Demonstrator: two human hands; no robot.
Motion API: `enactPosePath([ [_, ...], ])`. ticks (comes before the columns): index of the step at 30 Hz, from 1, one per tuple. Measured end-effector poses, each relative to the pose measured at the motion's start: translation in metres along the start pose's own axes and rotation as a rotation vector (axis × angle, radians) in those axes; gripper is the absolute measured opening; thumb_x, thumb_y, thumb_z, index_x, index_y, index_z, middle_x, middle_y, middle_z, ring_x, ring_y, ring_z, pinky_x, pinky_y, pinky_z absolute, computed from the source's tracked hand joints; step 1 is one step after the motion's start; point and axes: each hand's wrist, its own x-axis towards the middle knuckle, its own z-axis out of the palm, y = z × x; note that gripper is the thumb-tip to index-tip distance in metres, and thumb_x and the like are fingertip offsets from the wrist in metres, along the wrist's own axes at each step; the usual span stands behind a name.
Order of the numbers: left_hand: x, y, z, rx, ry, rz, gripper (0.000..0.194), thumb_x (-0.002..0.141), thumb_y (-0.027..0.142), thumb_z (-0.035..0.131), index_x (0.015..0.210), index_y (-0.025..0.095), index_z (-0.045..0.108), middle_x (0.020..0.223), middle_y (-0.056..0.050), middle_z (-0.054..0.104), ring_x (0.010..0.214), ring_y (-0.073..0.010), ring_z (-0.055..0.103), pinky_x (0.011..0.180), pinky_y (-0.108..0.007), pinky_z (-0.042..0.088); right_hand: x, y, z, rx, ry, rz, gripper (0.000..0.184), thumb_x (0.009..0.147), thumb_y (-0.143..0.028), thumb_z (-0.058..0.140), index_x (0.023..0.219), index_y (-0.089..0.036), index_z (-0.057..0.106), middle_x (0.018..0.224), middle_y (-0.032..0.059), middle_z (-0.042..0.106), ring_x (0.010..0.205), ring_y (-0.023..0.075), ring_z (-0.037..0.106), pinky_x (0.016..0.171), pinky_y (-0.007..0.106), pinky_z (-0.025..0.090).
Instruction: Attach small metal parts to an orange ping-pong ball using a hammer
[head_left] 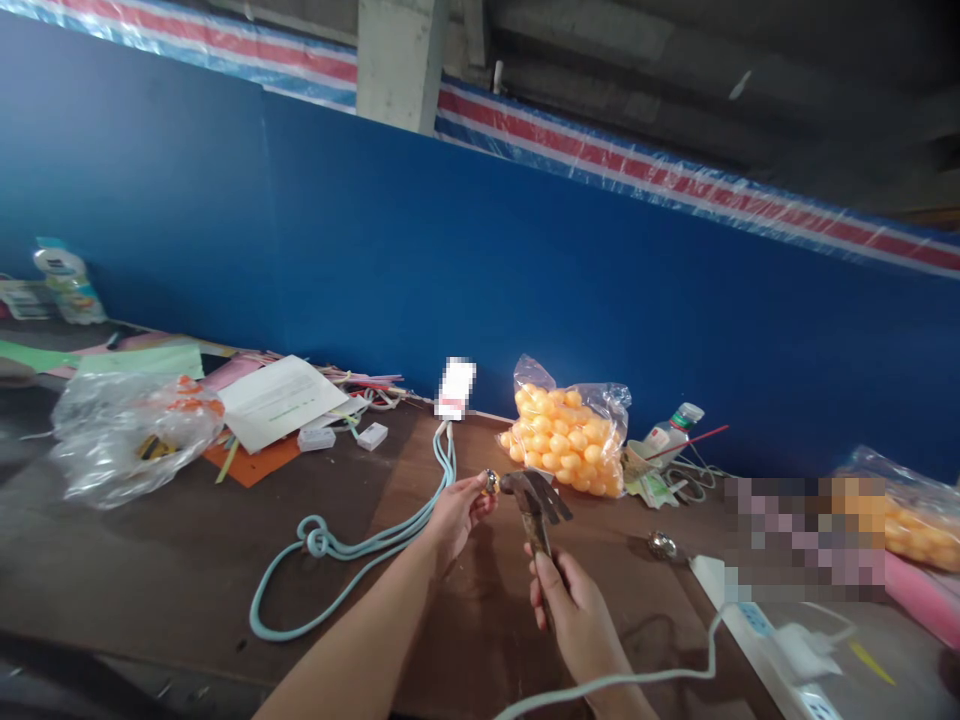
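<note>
My right hand (574, 605) is closed around the wooden handle of a claw hammer (531, 503), held upright with its claw pointing right. The hammer's striking face is close beside a small shiny metallic piece (491, 482) with a bit of orange on it. My left hand (457, 515) pinches this piece between thumb and fingers; its exact kind is too small to tell. Whether hammer and piece touch, I cannot tell. A similar shiny metallic piece (662, 545) lies on the brown table (352, 500), to the right of my right hand.
A clear bag of orange balls (559, 440) stands behind the hammer. Light blue cord (367, 548) loops left of my arm. A power strip (742, 620) and white cable (637, 677) lie at right. Papers (281, 400) and a plastic bag (127, 440) are at left, before the blue partition (375, 260).
</note>
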Motion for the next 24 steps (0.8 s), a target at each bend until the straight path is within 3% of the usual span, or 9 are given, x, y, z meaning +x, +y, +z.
enactPosePath([
  [24,-0.0034,0.0010,0.0032,-0.020,-0.017,-0.013,0.018,0.073,0.025,0.068,0.076,0.007,0.066,0.071,-0.008,0.066,0.058,-0.0086,0.059,0.060,-0.019,0.051,0.0003,-0.0020,0.0014,0.048,-0.017,0.026,0.046,0.084,-0.055,0.042,0.101,-0.014,0.054,0.060,-0.0016,0.053,0.045,0.0104,0.048,0.043,0.022,0.035],
])
